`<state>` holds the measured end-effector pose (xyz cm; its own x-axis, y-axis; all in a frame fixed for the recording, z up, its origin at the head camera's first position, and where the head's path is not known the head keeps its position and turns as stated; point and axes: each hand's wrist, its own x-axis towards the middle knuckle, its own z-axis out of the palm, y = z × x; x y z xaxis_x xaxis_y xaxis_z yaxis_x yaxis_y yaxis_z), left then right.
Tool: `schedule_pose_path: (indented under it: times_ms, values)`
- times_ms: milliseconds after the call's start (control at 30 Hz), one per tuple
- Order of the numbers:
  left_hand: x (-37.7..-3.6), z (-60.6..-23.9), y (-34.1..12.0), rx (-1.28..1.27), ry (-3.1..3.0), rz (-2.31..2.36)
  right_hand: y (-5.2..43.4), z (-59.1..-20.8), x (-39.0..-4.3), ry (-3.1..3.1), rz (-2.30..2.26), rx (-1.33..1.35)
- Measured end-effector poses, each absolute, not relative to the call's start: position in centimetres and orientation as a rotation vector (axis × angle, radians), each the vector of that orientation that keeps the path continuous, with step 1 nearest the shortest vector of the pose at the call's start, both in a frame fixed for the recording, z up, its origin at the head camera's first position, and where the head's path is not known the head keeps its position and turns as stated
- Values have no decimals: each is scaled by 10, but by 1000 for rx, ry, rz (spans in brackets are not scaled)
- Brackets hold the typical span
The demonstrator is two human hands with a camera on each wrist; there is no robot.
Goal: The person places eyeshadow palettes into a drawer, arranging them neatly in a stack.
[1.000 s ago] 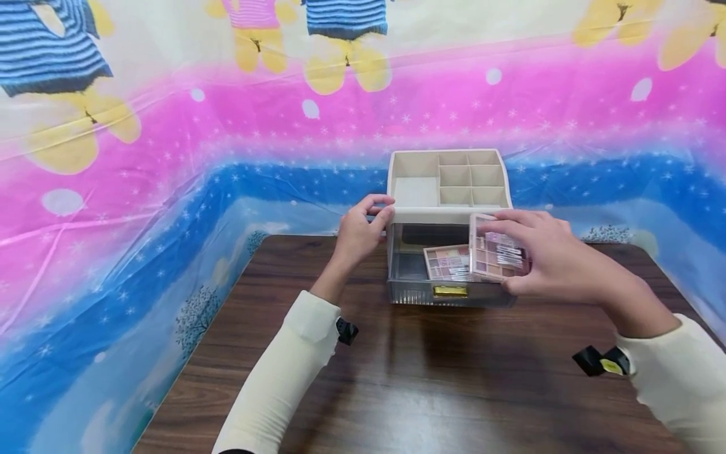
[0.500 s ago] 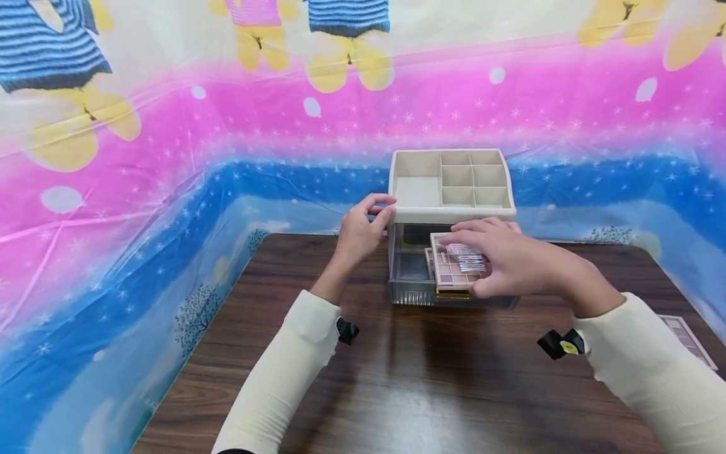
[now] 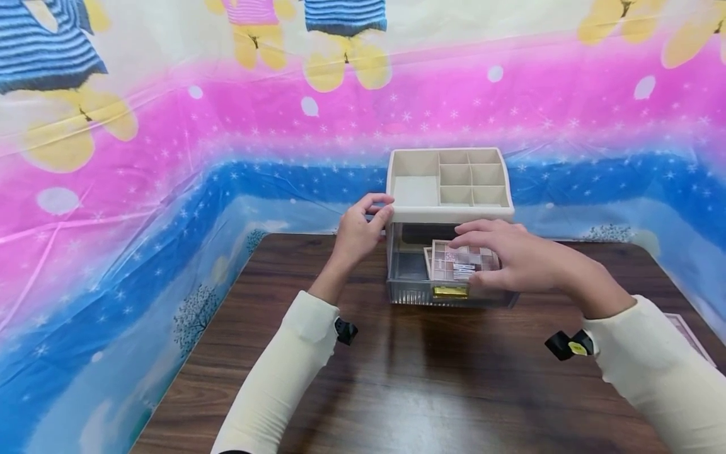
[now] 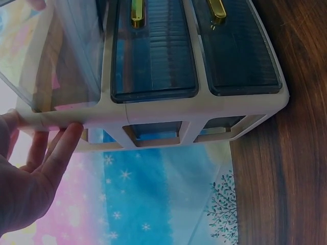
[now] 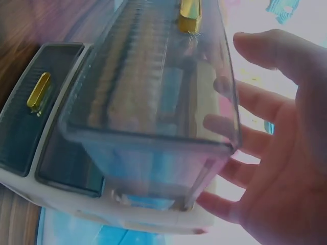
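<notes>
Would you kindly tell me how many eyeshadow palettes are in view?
3: two stacked in the open drawer, top palette over lower palette; third palette at the table's right edge. Others may be hidden.

**Plastic, wood grain and printed sheeting**

The organiser (image 3: pixel 450 189) is matt cream plastic on top, its frame (image 4: pixel 153 109) smooth and opaque. The pulled-out drawer (image 5: pixel 153 117) is clear, ribbed, glossy plastic, and the handle (image 3: pixel 450 291) at its 6 o'clock edge shines like gold metal. The palette (image 3: pixel 462 261) lying in it has a glossy clear cover. The worktop (image 3: pixel 397 378) is dark wood grain with a soft sheen. The backdrop (image 3: pixel 170 157) is thin, shiny, creased printed plastic sheeting. The sleeves (image 3: pixel 283 378) are matt cream knit cloth.
</notes>
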<state>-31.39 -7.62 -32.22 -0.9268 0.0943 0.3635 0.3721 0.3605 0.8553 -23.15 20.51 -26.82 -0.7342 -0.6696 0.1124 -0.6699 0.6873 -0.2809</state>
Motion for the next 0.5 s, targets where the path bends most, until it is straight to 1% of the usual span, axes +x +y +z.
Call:
schedule_pose_path:
  times_ms: [67, 167, 333, 500]
  values:
    - [-314, -322, -75, -417, -2365, -1603, 212, -270, -230, -2854, 508, 1112]
    - [-314, -323, -73, -425, -2361, -1624, 226, -275, -228, -2797, 567, 985]
    - [-313, -323, -72, -421, -2362, -1636, 262, -291, -222, -2759, 674, 608]
    - [-313, -322, -74, -413, -2361, -1638, 307, -321, -226, -2810, 591, 292]
